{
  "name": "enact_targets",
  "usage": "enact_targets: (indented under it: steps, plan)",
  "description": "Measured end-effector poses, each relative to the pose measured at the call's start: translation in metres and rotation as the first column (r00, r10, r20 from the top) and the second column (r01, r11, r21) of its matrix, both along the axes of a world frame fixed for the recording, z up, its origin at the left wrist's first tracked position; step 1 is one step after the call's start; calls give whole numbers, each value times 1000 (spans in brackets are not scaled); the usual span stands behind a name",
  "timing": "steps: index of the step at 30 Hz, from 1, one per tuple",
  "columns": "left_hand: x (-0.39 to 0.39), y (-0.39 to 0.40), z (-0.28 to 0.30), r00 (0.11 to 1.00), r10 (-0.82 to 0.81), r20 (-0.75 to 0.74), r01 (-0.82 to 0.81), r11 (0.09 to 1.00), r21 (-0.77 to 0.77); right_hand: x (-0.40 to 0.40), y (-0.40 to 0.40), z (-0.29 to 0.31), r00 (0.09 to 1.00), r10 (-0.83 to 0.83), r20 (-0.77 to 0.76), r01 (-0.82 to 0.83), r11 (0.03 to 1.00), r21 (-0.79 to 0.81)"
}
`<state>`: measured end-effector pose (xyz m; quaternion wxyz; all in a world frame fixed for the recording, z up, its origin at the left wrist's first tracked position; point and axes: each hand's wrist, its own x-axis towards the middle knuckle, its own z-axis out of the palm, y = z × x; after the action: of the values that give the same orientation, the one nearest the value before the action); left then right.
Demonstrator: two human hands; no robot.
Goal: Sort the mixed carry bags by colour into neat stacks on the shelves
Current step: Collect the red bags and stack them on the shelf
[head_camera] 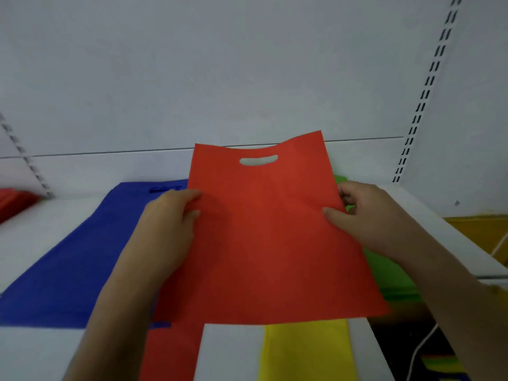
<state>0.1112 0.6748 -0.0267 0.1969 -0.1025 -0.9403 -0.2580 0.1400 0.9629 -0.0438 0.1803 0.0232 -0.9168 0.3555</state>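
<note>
I have the red bag (264,229) held flat in the middle of the frame, its long axis running from the lower centre up toward the back wall, with the cut-out handle slot at the far end. My left hand (167,215) pinches the bag's left edge, thumb on top and fingers tucked under; my right hand (365,213) pinches the right edge the same way, so both grips sit about level, roughly a third of the way down from the handle end. The bag hangs above the white shelf (33,229), over the seam between the blue bag (82,257) lying at centre left and the green bag (390,270) peeking out at centre right. What the next move turns on, as I judge it, is that the only other red I can see is a red stack (13,202) at the far left edge, well apart from the bag and beyond the blue one. That puts the left hand nearer, so I expect the carry to go leftward. A yellow bag (305,350) lies at the bottom centre.
</note>
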Motion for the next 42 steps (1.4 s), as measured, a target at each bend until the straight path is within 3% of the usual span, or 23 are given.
enact_targets:
  steps: [5,13,21,24,30,36,42]
  plan:
    - [27,-82,3,996,77,-43,-73,994,81,7,-71,6,984,174,-44,-177,983,-57]
    - [124,-270,-3,947,298,-119,-284,951,121,31,-261,4,890,454,-49,-456,885,-96]
    - [240,-421,-64,867,497,35,-482,817,317,90,-433,-50,750,660,47,-654,750,-103]
    - [274,-449,-93,845,516,141,-532,788,310,105,-466,-86,737,662,135,-659,749,-71]
    - [279,-469,-171,869,407,283,-493,771,403,114,-477,-177,695,648,312,-614,761,-212]
    - [217,-436,-262,879,337,338,-467,756,460,91,-436,-257,771,450,451,-378,893,-245]
    - [124,-393,-320,881,130,455,-366,797,481,49,-382,-324,793,235,563,-196,972,-130]
